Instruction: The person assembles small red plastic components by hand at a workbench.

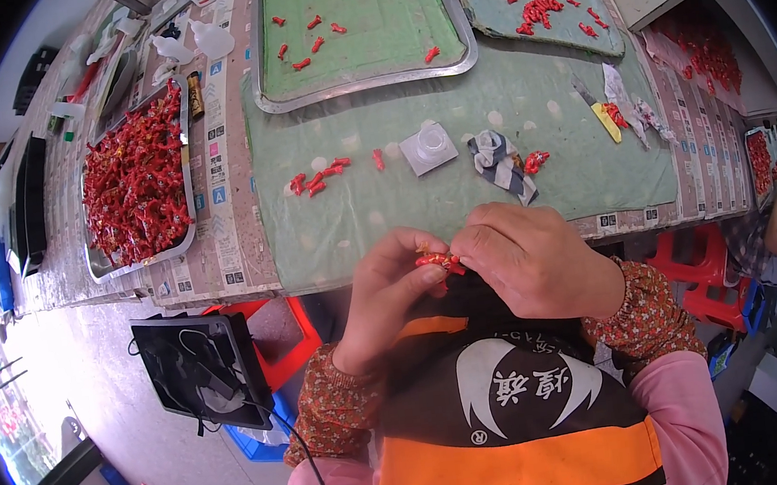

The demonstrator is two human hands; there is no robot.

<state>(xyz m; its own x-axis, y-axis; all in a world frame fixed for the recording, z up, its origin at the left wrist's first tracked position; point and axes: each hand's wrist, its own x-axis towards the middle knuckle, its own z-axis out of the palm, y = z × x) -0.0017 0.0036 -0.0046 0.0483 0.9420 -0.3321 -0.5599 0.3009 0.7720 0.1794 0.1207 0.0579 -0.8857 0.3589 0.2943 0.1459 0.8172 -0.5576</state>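
1. The small red piece (442, 261) is between the two hands, above the near edge of the tabletop (229, 164) and close to the person's body, probably so that fine detail stays in sight.
2. The left hand (388, 285) is nearly closed, thumb against fingers, pinching the piece from the left; this looks like the steadying grip, with the right end left exposed.
3. The right hand (535, 256) is curled in, its fingertips pinched together at that right end, seemingly for small, precise work. Whether they also hold something tiny, I cannot tell.
4. Just beyond, loose red pieces (315, 181) lie on the green cloth (341, 238), which likely gives them a soft bed. A white square block (428, 149) and a striped rag (500, 162) sit near the middle, apparently for easy reach.
5. To the right, a yellow-handled knife (606, 120) lies apart from the hands, perhaps to keep its blade clear.
6. Farther out, a metal tray (189, 196) on the left contains a dense red heap (134, 173), while the far green-lined tray (367, 20) carries a few spaced pieces, perhaps to keep them from touching.
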